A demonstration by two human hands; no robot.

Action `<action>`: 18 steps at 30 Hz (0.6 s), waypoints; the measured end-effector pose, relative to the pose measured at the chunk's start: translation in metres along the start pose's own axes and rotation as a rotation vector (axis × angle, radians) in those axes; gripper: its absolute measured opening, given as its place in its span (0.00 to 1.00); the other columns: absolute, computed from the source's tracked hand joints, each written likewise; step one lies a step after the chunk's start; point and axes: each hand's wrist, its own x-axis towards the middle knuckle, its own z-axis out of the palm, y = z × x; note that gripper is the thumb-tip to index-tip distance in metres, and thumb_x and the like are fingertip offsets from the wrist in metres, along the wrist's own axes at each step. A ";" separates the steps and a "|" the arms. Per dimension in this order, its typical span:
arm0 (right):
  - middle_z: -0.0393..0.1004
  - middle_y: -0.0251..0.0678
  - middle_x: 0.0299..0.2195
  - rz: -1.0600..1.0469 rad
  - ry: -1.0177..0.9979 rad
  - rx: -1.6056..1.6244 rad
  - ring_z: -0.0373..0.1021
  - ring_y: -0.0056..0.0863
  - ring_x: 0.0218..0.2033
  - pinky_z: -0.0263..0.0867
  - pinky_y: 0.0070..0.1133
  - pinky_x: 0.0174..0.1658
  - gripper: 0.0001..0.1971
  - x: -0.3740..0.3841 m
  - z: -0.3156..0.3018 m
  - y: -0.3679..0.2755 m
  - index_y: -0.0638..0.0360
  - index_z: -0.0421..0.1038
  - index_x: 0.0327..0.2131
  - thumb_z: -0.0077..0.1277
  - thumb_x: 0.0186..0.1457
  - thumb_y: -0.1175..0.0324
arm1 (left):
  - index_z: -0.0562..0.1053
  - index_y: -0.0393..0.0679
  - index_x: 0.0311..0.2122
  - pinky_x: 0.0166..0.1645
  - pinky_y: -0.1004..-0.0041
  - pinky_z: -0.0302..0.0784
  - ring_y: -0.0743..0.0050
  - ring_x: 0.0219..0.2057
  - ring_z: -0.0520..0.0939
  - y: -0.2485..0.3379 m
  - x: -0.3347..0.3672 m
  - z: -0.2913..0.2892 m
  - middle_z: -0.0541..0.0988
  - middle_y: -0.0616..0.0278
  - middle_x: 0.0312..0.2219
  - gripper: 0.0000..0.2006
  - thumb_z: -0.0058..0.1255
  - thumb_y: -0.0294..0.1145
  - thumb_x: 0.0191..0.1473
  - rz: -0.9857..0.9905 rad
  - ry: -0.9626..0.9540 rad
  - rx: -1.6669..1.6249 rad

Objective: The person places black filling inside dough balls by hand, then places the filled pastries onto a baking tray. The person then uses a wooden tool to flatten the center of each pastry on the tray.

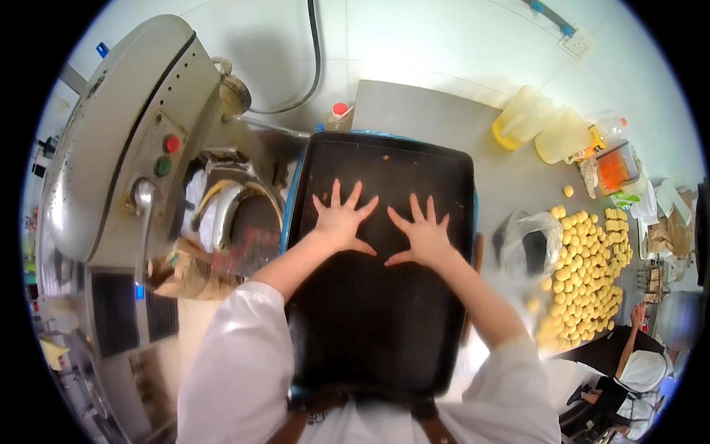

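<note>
two jugs (532, 109) hold yellow liquid (508, 139); one orange-filled tub (614, 172) sits near them; one mixer (122, 148) stands left of one black tray (370, 318), yellow balls (577, 274), too many to count, right of it; left hand (340, 223) and right hand (427, 240) are spread over the tray's far half, whether touching cannot be told.

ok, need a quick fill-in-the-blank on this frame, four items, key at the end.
1. The left hand and right hand, both spread wide, are holding ____.
2. Over the dark tray, the hand nearer the grey machine is the person's ____ one.
3. On that machine's panel, the red button sits ____ the green button.
4. The small yellow balls lie to the ____ of the tray in the picture.

Missing words: nothing; left; above; right.
</note>
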 end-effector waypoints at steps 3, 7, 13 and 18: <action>0.39 0.56 0.71 0.024 -0.037 -0.008 0.36 0.70 0.69 0.43 0.69 0.59 0.61 0.004 -0.008 -0.007 0.30 0.53 0.68 0.64 0.27 0.26 | 0.54 0.66 0.70 0.61 0.18 0.43 0.25 0.70 0.38 0.003 0.003 -0.005 0.43 0.51 0.72 0.61 0.68 0.70 0.28 -0.014 -0.036 0.027; 0.41 0.56 0.70 0.047 -0.101 0.041 0.39 0.70 0.68 0.41 0.68 0.61 0.60 0.015 -0.020 -0.002 0.32 0.54 0.68 0.61 0.28 0.23 | 0.52 0.66 0.70 0.61 0.19 0.43 0.26 0.70 0.39 0.006 0.004 -0.010 0.42 0.52 0.72 0.63 0.70 0.68 0.26 -0.017 -0.047 0.019; 0.39 0.58 0.70 0.122 -0.139 -0.056 0.41 0.71 0.68 0.38 0.62 0.65 0.62 0.005 -0.038 0.010 0.32 0.48 0.70 0.57 0.31 0.20 | 0.48 0.68 0.71 0.63 0.25 0.49 0.27 0.70 0.38 -0.008 0.004 -0.041 0.37 0.56 0.72 0.64 0.73 0.62 0.28 -0.085 -0.234 0.038; 0.39 0.61 0.70 0.101 -0.151 -0.013 0.42 0.76 0.66 0.46 0.54 0.66 0.62 -0.003 -0.021 0.025 0.35 0.50 0.70 0.56 0.30 0.19 | 0.49 0.68 0.71 0.64 0.27 0.54 0.26 0.69 0.39 -0.012 -0.006 -0.035 0.37 0.56 0.72 0.66 0.78 0.53 0.25 -0.072 -0.213 0.012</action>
